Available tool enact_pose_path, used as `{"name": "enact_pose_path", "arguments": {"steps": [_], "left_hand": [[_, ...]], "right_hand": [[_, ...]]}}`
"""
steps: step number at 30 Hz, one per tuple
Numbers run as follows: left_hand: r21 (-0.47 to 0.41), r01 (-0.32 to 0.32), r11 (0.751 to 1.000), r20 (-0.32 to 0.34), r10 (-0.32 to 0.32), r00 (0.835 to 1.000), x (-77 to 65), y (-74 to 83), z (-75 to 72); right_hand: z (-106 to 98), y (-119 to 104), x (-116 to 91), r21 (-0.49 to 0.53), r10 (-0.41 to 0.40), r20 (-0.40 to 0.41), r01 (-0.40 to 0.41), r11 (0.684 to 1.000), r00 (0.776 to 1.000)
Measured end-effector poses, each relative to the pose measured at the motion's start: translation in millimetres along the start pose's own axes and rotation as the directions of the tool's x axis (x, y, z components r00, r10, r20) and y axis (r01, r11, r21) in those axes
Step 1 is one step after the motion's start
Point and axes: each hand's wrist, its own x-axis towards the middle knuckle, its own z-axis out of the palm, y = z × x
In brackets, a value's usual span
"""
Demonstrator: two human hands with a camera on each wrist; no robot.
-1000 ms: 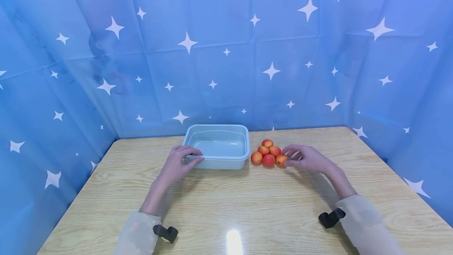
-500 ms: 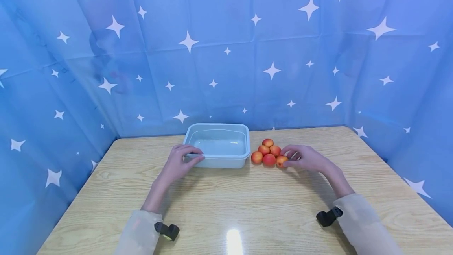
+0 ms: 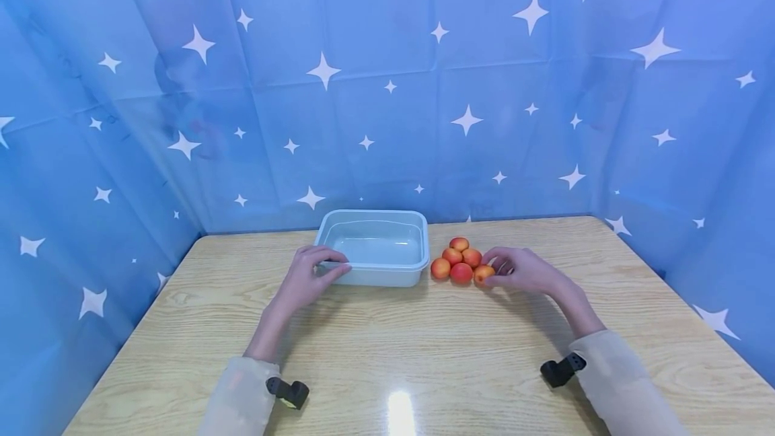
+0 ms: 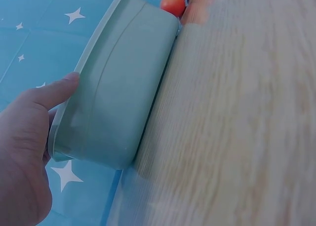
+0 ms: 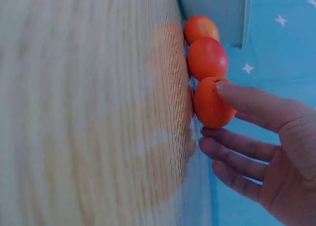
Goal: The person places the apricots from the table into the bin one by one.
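While left fingers grip blue bin, right fingers pinch orange fruit outside it.

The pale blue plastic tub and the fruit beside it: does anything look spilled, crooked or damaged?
Nothing stands out on the table. The pale blue, rectangular plastic tub stands upright, and the six rounded, red-orange fruits sit beside it in a fairly neat triangle on the light wood-grain table. No spill or damage shows.

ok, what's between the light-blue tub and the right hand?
Six red-orange fruits, clustered on the wood-grain table, per the head view; the right hand touches the nearest one.
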Motion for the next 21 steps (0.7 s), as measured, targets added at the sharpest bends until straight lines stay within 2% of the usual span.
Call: {"name": "enact_pose_path", "arguments": {"steps": [11, 17, 21], "left_hand": [[-0.019, 0.016, 1.0, -0.006, -0.016, 1.0, 0.9, -0.8, 0.3], [-0.027, 0.0, 1.0, -0.011, 0.0, 1.0, 1.9, -0.9, 0.5], [-0.033, 0.012, 0.999, -0.01, -0.013, 1.0, 2.3, -1.5, 1.2]], "right_hand": [[-10, -6, -3, -0.004, -0.042, -0.069, 0.042, 0.999, 0.997], [-12, -11, -2, 0.01, -0.049, -0.135, 0.051, 0.999, 0.99], [-12, -16, 0, 0.015, -0.058, -0.182, 0.061, 0.998, 0.982]]}}
